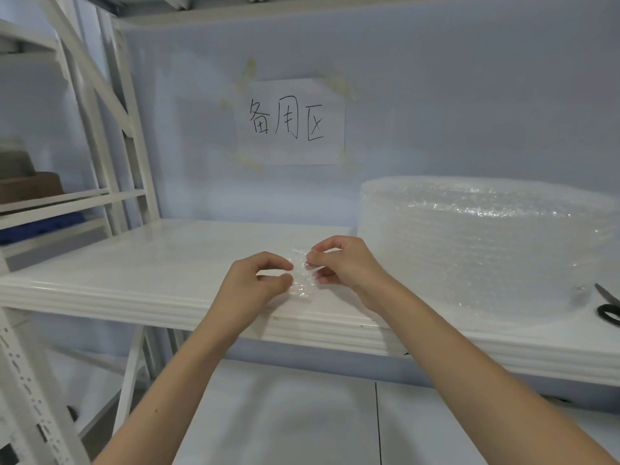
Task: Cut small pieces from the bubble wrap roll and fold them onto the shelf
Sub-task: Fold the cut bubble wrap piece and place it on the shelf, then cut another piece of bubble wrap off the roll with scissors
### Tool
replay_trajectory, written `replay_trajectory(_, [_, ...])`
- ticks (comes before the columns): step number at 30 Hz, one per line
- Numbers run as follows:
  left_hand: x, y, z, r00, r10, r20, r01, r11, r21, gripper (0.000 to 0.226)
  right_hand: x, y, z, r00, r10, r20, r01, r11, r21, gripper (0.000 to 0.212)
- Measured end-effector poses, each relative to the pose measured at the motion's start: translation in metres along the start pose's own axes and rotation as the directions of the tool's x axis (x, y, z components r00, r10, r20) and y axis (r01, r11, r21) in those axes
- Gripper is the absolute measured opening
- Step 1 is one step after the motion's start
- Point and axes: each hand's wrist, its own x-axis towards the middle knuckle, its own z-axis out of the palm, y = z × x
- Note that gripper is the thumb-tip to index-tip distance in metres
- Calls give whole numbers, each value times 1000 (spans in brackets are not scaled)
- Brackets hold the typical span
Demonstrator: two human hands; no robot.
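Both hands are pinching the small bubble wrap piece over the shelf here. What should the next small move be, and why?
Probably fold the small bubble wrap piece over and lay it on the shelf. The left hand and right hand already pinch its opposite edges, it hangs free of the roll, and the scissors lie set aside.

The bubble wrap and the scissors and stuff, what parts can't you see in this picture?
1. Scissors, head view: cut off by the right edge; only one handle loop and part of a blade show.
2. Small bubble wrap piece: its side edges are hidden behind the left hand and right hand; its fold count is unclear.
3. Bubble wrap roll: its right end runs out of frame.
4. Brown boxes at far left: blurred.
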Motion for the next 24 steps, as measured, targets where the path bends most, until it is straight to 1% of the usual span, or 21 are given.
replay_trajectory(4, [12,-8,-18,992,5,-127,11,992,125,13,20,3,16,998,-53,-44,46,987,-157,24])
replay_trajectory(7, [21,-16,-27,984,-14,-179,61,963,261,13,22,1,18,991,-123,-57,106,965,-239,20])
replay_trajectory(9, [24,-19,-32,974,-17,-227,99,930,355,15,14,-2,14,989,-142,-47,123,953,-276,20])
replay_trajectory(10, [24,-20,-33,969,-2,-246,99,918,383,15,7,-4,10,988,-149,-41,130,948,-290,20])
replay_trajectory(12, [21,-17,-30,967,64,-247,53,897,440,15,-10,-10,2,982,-184,-34,165,936,-313,20])
replay_trajectory(14, [17,-8,-17,971,133,-199,-27,886,463,16,-31,-16,-7,973,-229,-23,207,916,-344,19])
replay_trajectory(16, [12,3,6,976,180,-125,-109,895,433,15,-54,-24,-19,970,-240,-41,207,902,-380,16])
replay_trajectory(18, [3,15,33,981,191,-36,-167,921,353,13,-77,-33,-40,971,-219,-92,162,894,-418,17])
replay_trajectory(21, [-13,31,73,979,166,120,-188,961,203,11,-113,-47,-88,967,-188,-171,90,883,-461,28])
replay_trajectory(22, [-18,36,86,973,158,170,-184,971,154,10,-124,-48,-105,946,-231,-227,93,865,-492,34])
replay_trajectory(23, [-24,41,97,965,156,212,-182,977,109,10,-133,-48,-123,897,-324,-301,114,826,-552,41])
replay_trajectory(24, [-29,46,108,957,159,243,-183,980,77,11,-141,-46,-140,812,-445,-379,128,768,-628,46])
